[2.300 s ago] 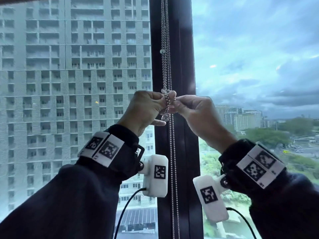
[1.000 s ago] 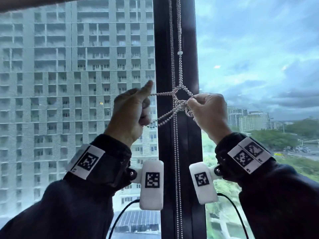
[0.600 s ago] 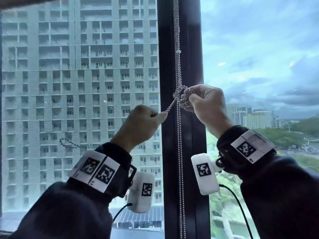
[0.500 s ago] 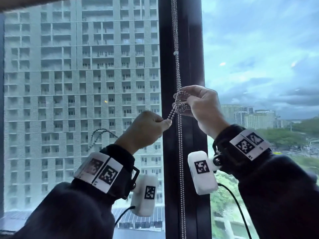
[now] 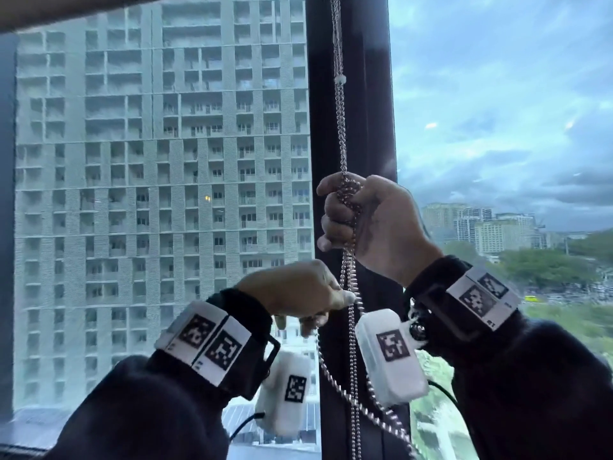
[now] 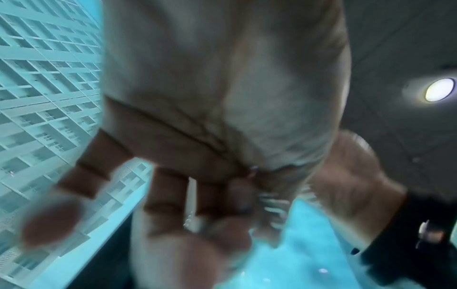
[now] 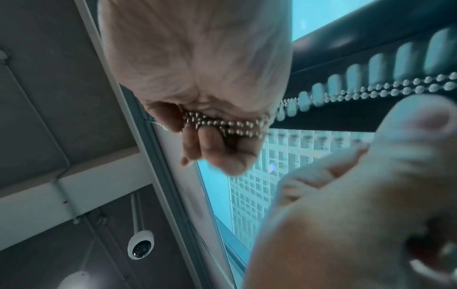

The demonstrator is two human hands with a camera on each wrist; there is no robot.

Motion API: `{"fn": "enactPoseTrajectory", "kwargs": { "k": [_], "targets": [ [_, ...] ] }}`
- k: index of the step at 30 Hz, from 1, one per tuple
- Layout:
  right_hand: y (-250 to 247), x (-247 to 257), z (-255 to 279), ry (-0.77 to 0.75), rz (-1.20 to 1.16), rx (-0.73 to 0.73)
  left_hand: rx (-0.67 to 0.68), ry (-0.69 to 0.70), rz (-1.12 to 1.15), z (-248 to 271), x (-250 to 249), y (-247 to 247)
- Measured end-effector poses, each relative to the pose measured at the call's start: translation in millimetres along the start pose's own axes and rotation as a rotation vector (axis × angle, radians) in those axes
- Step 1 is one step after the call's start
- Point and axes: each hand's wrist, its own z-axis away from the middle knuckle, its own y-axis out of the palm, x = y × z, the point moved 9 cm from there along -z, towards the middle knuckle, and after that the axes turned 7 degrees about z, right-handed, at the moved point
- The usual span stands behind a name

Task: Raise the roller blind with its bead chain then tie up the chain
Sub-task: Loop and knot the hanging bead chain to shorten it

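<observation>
The chain is hanging vertically against the dark mullion, its long axis running straight up and down. The knot is sitting bunched inside the right hand, whose fingers are curling tightly round it. Directly below, the left hand is pinching a strand just beside the hanging lengths (thumb and forefinger closed, other fingers hanging loose), so it is lying nearer the slack loop trailing down to the right. Judged: tightening is calling for a downward pull by the left hand along the chain's axis, against the right hand's hold.
</observation>
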Motion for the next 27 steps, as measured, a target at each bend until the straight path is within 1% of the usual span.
{"fn": "enactPoseTrajectory", "kwargs": {
  "k": [1, 3, 5, 7, 9, 11, 12, 14, 17, 18, 19, 21, 23, 24, 26, 27],
  "targets": [
    [3, -1, 1, 0.008, 0.014, 0.004, 0.026, -0.022, 0.038, -2, 5, 7],
    [1, -2, 2, 0.012, 0.028, -0.032, 0.020, -0.047, 0.056, -6, 11, 9],
    [-9, -4, 3, 0.009, 0.042, -0.092, 0.011, -0.054, -0.007, -8, 9, 3],
    [-14, -5, 5, -0.006, 0.063, -0.112, -0.016, -0.027, -0.053, -5, 5, -11],
    [-19, -8, 9, -0.026, 0.107, -0.127, -0.130, 0.035, 0.026, 1, -1, -36],
    [-22, -11, 14, -0.058, 0.192, -0.145, -0.311, 0.120, 0.204, 7, -11, -65],
    [-23, -14, 16, -0.063, 0.232, -0.144, -0.379, 0.178, 0.299, 10, -20, -75],
    [-19, -26, 20, -0.039, 0.260, -0.103, -0.419, 0.297, 0.460, 10, -41, -82],
    [-6, -48, 27, 0.095, 0.247, 0.016, -0.426, 0.395, 0.568, 0, -67, -78],
    [-3, -53, 30, 0.125, 0.248, 0.031, -0.424, 0.412, 0.588, -3, -71, -76],
    [-2, -56, 34, 0.124, 0.246, 0.022, -0.416, 0.424, 0.618, -5, -72, -74],
    [-3, -58, 43, 0.061, 0.214, -0.027, -0.387, 0.438, 0.687, -10, -70, -69],
    [-7, -60, 50, -0.012, 0.175, -0.067, -0.311, 0.428, 0.671, -13, -64, -63],
    [-10, -62, 53, -0.032, 0.170, -0.084, -0.238, 0.421, 0.622, -15, -62, -57],
    [-16, -62, 55, -0.027, 0.178, -0.083, -0.095, 0.418, 0.499, -16, -58, -46],
    [-17, -62, 54, -0.014, 0.187, -0.068, -0.074, 0.423, 0.443, -15, -55, -45]
  ]
}}
